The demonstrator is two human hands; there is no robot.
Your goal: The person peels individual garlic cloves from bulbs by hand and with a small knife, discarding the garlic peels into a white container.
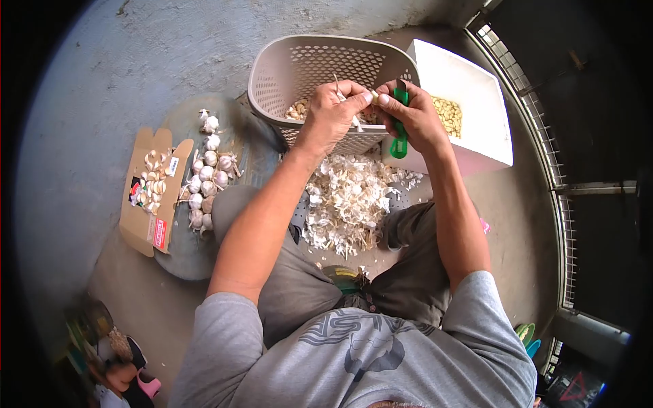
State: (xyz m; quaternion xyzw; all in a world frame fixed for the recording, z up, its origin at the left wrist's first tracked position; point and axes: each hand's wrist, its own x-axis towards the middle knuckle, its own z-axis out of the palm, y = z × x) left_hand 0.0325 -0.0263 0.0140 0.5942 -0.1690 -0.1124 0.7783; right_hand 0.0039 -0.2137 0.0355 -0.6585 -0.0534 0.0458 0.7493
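Observation:
Above the rim of a grey-brown perforated basket (272, 121), both hands meet at a pale garlic clove (375, 97). My left hand (333, 112) is closed, pinching the clove between thumb and fingertips. Stringy garlic stem and skin (357, 123) stick out from its fingers; the rest is hidden in the palm. My right hand (418, 117) is closed round a green-handled utility knife (400, 132), dark blade upward, while its thumb tip touches the clove. Unpeeled garlic cloves (297, 109) lie inside the basket, partly hidden by my left hand.
A white foam box (476, 88) at the right contains peeled cloves (447, 115). Garlic skins (347, 204) are heaped on the floor between my feet. On a round surface (238, 129) at the left lie several garlic bulbs (207, 173), beside an opened cardboard box (136, 228) with cloves.

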